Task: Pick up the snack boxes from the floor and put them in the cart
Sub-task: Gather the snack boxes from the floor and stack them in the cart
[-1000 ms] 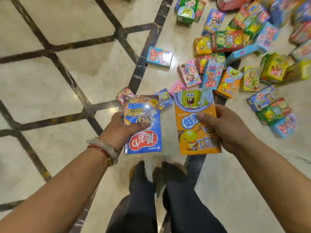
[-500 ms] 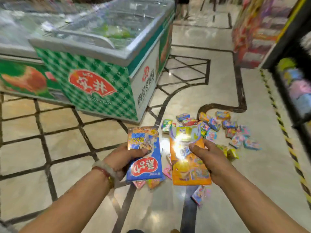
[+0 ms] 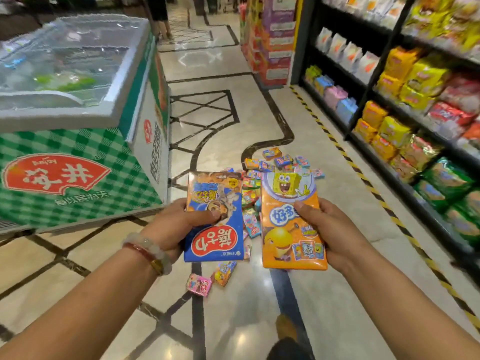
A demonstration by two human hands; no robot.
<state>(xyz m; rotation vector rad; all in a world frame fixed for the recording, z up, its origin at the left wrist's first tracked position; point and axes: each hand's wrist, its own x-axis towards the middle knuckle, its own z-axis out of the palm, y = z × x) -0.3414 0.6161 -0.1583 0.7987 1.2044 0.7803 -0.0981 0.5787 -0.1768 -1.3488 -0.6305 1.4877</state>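
Now upright, the person has lifted their gaze from the floor; left hand (image 3: 179, 224) grips a blue box (image 3: 214, 216), right hand (image 3: 335, 235) an orange box (image 3: 291, 224), no cart in sight.

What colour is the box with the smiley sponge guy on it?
Orange. The box, held in the right hand, shows best in the head view.

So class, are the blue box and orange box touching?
Apart. The head view shows floor and scattered boxes between the blue box and the orange box.

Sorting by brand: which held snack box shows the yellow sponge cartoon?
The tall orange snack box in the right hand; the left hand's is blue.
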